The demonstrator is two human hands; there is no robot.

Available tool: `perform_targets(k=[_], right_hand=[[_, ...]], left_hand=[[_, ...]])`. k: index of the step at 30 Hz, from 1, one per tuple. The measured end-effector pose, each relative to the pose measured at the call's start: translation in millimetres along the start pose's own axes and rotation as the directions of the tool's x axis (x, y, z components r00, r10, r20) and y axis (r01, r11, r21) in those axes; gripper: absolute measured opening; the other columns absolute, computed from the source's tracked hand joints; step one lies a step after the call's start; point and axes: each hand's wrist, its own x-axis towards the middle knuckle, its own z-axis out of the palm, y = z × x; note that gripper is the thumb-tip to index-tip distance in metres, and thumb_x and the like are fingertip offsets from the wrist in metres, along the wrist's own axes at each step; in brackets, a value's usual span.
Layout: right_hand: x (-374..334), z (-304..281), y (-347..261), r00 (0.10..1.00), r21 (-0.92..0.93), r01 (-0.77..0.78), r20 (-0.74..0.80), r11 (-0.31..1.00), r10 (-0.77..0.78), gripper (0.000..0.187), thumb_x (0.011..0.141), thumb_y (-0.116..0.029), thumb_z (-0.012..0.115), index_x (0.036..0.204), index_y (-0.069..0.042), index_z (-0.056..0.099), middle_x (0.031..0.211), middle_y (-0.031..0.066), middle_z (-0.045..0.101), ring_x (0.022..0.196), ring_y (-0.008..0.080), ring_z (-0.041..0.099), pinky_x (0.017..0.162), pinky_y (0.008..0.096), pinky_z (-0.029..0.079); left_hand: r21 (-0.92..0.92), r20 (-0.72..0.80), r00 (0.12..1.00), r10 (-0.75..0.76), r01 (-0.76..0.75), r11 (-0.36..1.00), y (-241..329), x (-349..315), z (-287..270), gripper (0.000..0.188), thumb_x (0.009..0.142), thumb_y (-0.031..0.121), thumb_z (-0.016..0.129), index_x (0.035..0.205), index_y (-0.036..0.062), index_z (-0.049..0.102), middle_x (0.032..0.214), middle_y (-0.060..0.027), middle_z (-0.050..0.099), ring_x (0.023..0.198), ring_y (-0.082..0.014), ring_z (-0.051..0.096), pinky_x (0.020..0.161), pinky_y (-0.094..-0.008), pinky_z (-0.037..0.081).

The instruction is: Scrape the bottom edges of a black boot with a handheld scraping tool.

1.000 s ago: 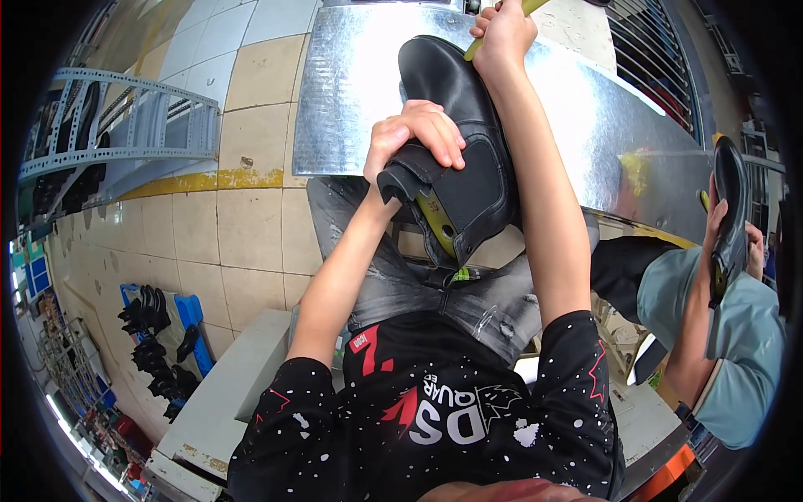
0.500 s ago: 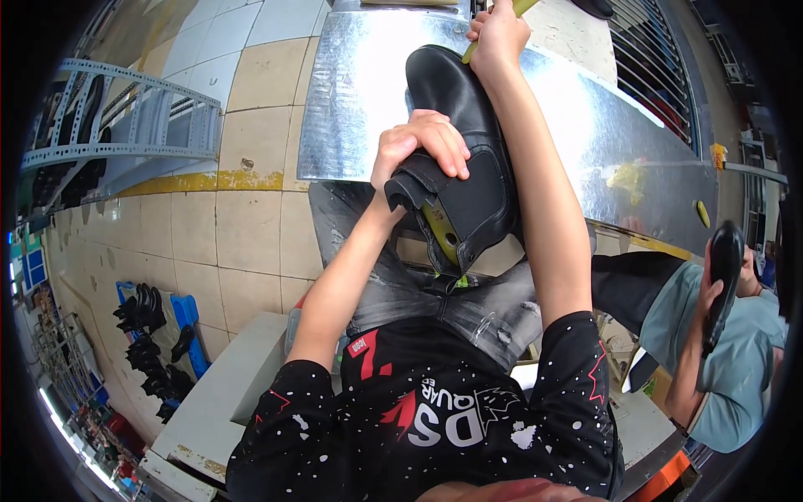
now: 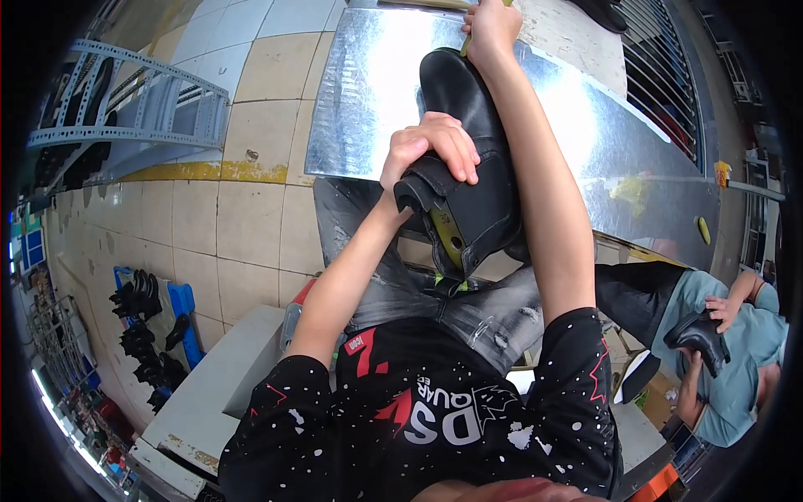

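Note:
A black leather shoe (image 3: pixel 492 188), toe pointing away from me, is tilted over the near edge of the metal-topped table (image 3: pixel 585 167). Inside its opening shows a yellow-green shoe last (image 3: pixel 447 227). My left hand (image 3: pixel 435 149) is wrapped over the strap and ankle part, fingers closed on the shoe. Beyond the toe, my right hand (image 3: pixel 492 33) is closed round a thin yellow-green strip (image 3: pixel 466 43), whose lower end lies against the toe's edge. The upper part of that strip is cut off by the picture's top, and its exact kind cannot be told.
To the right a co-worker in a light teal shirt holds another black shoe (image 3: pixel 701 336). A small yellow-green piece (image 3: pixel 703 230) lies on the table's right end. Black shoes stand on a metal rack (image 3: pixel 125 134) and a blue-framed rack (image 3: pixel 184 314) at the left.
My right hand has shifted slightly left and away along the toe edge with the strip. My left hand keeps its grip. The co-worker has lowered and turned their shoe.

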Motion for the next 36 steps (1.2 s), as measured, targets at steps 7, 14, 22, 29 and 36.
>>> perform_targets(k=[7, 14, 22, 29, 36], right_hand=[[7.1, 4.1, 8.2, 0.994, -0.009, 0.0, 0.112, 1.0, 0.001, 0.026, 0.098, -0.028, 0.058, 0.081, -0.009, 0.051, 0.056, -0.0022, 0.044, 0.042, 0.0117, 0.04, 0.038, 0.0297, 0.032], [50.3, -18.5, 39.4, 0.919, 0.269, 0.042, 0.367, 0.962, -0.142, 0.026, 0.098, -0.028, 0.057, 0.083, -0.007, 0.052, 0.056, -0.0009, 0.046, 0.043, 0.0133, 0.043, 0.039, 0.0307, 0.036], [23.3, 16.6, 22.8, 0.97, -0.306, 0.08, 0.242, 0.949, -0.004, 0.037, 0.096, -0.035, 0.059, 0.078, -0.003, 0.06, 0.057, 0.0033, 0.051, 0.045, 0.0175, 0.05, 0.042, 0.0347, 0.041], [29.2, 15.0, 35.5, 0.862, -0.05, 0.062, 0.506, 0.997, -0.028, 0.034, 0.096, -0.035, 0.06, 0.075, -0.009, 0.056, 0.057, -0.0008, 0.048, 0.045, 0.0136, 0.043, 0.043, 0.0315, 0.036], [37.1, -11.0, 26.1, 0.899, 0.458, -0.181, 0.436, 0.87, -0.042, 0.027, 0.096, -0.033, 0.062, 0.084, -0.011, 0.051, 0.06, -0.0034, 0.044, 0.043, 0.0102, 0.04, 0.039, 0.0264, 0.031]], left_hand=[[0.012, -0.001, 1.0, 0.028, -0.028, 1.0, 0.8, 0.7, -0.4, 0.05, 0.09, 0.032, 0.032, 0.065, 0.0048, 0.065, 0.07, -0.0117, 0.071, 0.077, -0.0249, 0.066, 0.101, -0.0362, 0.037], [-0.039, 0.011, 1.0, 0.026, -0.025, 0.999, -5.1, 5.2, 6.5, 0.049, 0.089, 0.032, 0.033, 0.064, 0.0047, 0.066, 0.069, -0.0118, 0.071, 0.077, -0.0246, 0.066, 0.101, -0.0361, 0.037], [0.01, -0.012, 1.0, 0.021, -0.021, 1.0, -1.5, 2.5, 2.1, 0.05, 0.089, 0.032, 0.033, 0.064, 0.005, 0.066, 0.069, -0.0117, 0.071, 0.076, -0.0248, 0.067, 0.1, -0.0365, 0.038], [0.008, -0.01, 0.999, 0.034, -0.034, 0.999, 1.1, 3.5, 5.6, 0.05, 0.089, 0.032, 0.032, 0.063, 0.0063, 0.065, 0.069, -0.0117, 0.071, 0.076, -0.0247, 0.067, 0.099, -0.0365, 0.038], [0.064, 0.016, 0.999, -0.03, 0.029, 0.998, 5.6, 7.9, 5.9, 0.048, 0.092, 0.036, 0.032, 0.062, 0.0106, 0.06, 0.07, -0.0122, 0.071, 0.077, -0.0253, 0.064, 0.101, -0.0381, 0.035]])
